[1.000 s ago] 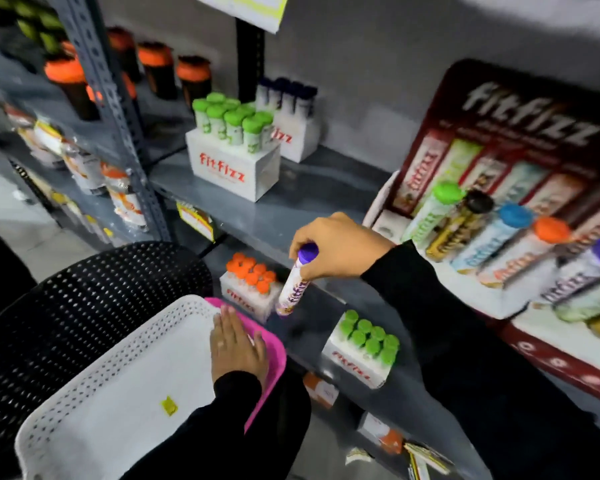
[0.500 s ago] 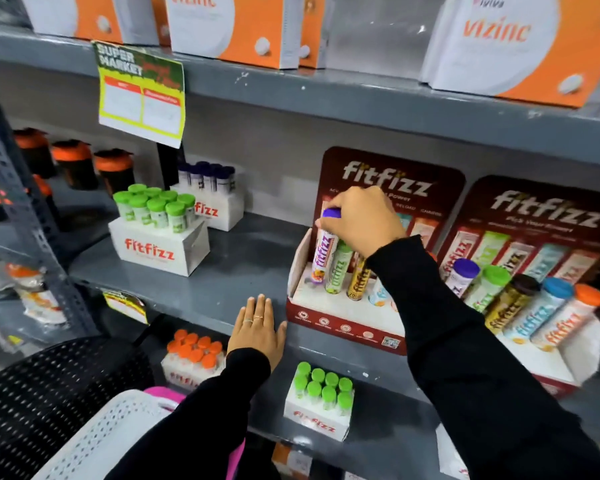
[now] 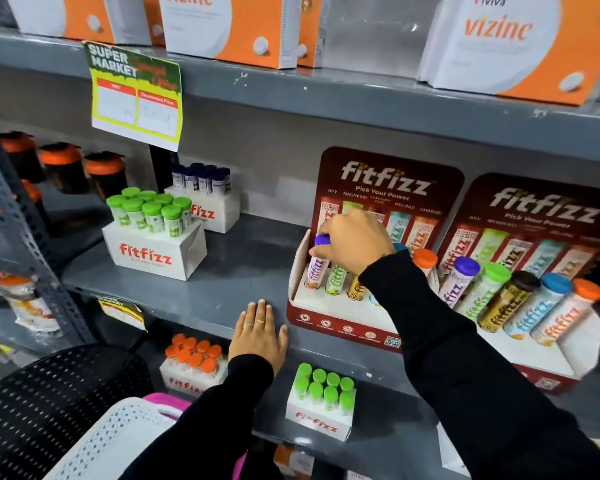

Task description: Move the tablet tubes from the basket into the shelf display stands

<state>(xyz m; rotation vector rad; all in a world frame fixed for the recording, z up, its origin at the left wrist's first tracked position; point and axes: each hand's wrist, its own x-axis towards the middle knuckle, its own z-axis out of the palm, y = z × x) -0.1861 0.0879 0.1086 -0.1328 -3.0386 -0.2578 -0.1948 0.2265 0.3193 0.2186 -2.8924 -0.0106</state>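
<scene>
The right hand (image 3: 352, 242) grips the purple-capped white tablet tube (image 3: 317, 263) by its top, standing in the far-left slot of the dark red cardboard display stand (image 3: 340, 320). The left hand (image 3: 258, 336) lies flat and open on the grey metal shelf (image 3: 222, 282)

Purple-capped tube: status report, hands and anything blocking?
Right hand gripping purple-capped tube at cap, tube in left display stand leftmost slot. Left hand flat on shelf edge, empty. Nothing blocking.

Two display stands (image 3: 343, 327) side by side on shelf (image 3: 222, 292)
</scene>
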